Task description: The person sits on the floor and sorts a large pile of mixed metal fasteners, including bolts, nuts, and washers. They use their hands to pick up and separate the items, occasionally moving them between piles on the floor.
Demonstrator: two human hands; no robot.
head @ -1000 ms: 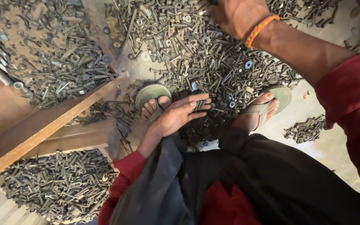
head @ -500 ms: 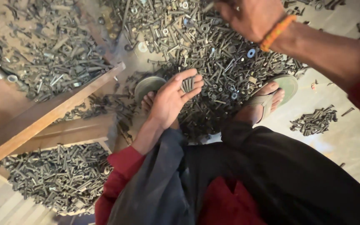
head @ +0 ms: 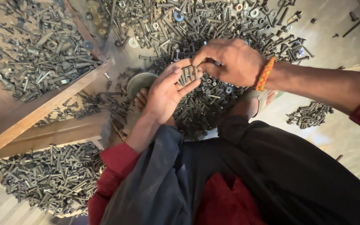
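My left hand (head: 166,92) is palm up, cupping a small bunch of dark bolts (head: 188,75) across its fingers. My right hand (head: 230,61), with an orange braided band (head: 265,74) at the wrist, meets it from the right and pinches a bolt at the left fingertips. Both hands hover over a big heap of bolts, nuts and washers (head: 196,25) on the floor between my sandalled feet (head: 143,88).
A wooden tray (head: 51,104) at the left holds mixed bolts and washers. A lower compartment (head: 51,175) is filled with sorted bolts. A small separate pile of bolts (head: 309,114) lies on the floor at the right. My dark trousers fill the bottom.
My right hand has come down from the far part of the heap to my left hand. My left hand has risen slightly, still cupping bolts. The view has shifted.
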